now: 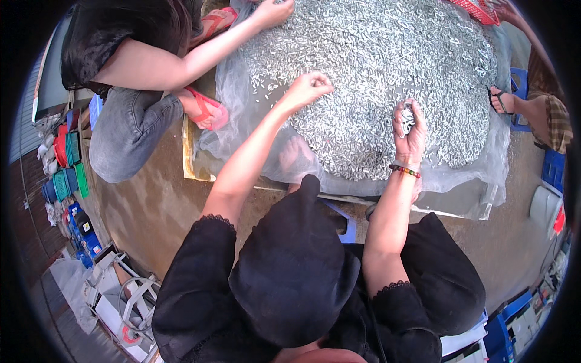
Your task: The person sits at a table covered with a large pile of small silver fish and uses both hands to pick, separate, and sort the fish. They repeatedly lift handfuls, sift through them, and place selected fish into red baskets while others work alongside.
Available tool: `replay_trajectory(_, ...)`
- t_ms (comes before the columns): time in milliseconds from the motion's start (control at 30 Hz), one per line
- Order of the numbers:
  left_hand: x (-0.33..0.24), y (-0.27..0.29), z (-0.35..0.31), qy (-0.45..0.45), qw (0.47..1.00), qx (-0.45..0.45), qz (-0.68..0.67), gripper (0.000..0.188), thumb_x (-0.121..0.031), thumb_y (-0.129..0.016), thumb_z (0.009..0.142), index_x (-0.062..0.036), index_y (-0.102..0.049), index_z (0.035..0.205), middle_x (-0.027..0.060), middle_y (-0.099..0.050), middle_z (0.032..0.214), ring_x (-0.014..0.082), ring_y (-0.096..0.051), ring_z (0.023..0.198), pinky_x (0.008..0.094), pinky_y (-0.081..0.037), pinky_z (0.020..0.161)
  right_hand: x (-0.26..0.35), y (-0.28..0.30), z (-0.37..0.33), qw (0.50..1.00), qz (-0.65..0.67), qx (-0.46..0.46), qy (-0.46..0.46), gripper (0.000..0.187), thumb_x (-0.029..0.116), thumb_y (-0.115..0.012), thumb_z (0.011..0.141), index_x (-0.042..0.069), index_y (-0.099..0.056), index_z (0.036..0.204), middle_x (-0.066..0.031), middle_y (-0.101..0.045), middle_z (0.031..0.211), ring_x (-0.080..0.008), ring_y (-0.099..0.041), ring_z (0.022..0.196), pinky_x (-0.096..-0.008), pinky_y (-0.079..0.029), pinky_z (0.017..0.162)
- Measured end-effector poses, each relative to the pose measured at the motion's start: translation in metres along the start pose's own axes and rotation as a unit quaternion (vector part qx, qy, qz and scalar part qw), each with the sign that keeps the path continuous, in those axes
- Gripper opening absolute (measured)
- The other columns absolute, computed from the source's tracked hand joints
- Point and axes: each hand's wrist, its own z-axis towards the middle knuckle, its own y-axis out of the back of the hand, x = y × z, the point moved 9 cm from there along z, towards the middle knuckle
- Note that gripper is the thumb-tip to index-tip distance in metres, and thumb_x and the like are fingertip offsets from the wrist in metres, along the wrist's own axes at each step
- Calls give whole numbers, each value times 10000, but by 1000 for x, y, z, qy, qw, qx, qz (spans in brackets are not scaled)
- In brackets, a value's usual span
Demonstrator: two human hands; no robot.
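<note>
A broad heap of small, slender silvery fish (363,54) lies spread over a translucent mesh sheet (233,103). At the heap's near left part, my left hand (308,91) has its fingers curled together at the tips; whatever is between them is too small to make out. My right hand (411,136), with a beaded bracelet (404,170) at the wrist, is over the heap's near right part. Its fingers and thumb curl round a few of the small silvery fish (408,118) in the palm.
A co-worker's hand (275,11) reaches to the heap from the left. Another person's sandalled foot (502,100) is at the right edge, below a red basket (478,9). Stacked coloured baskets (66,145) stand far left. A blue stool (519,91) is at right.
</note>
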Motion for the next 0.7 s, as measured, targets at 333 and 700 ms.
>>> replay_trajectory(333, -14, 0, -13, -29, 966, -97, 238, 212, -226, -723, 703, -56, -626, 787, 103, -639, 761, 237, -612, 730, 356, -464, 667, 9, 25, 8, 993, -109, -26, 35, 274, 309, -549, 889, 44, -558, 818, -125, -595, 754, -147, -523, 499, -172, -341, 338)
replay_trajectory(700, -112, -18, -9, -58, 982, -6, 181, 293, -319, -693, 751, -55, -595, 833, 19, -512, 684, 125, -478, 659, 295, -395, 621, -33, -23, 14, 922, 375, 44, -86, 336, 221, -412, 926, 19, -453, 1192, -190, -433, 1278, -394, -360, 1234, -563, -261, 1044)
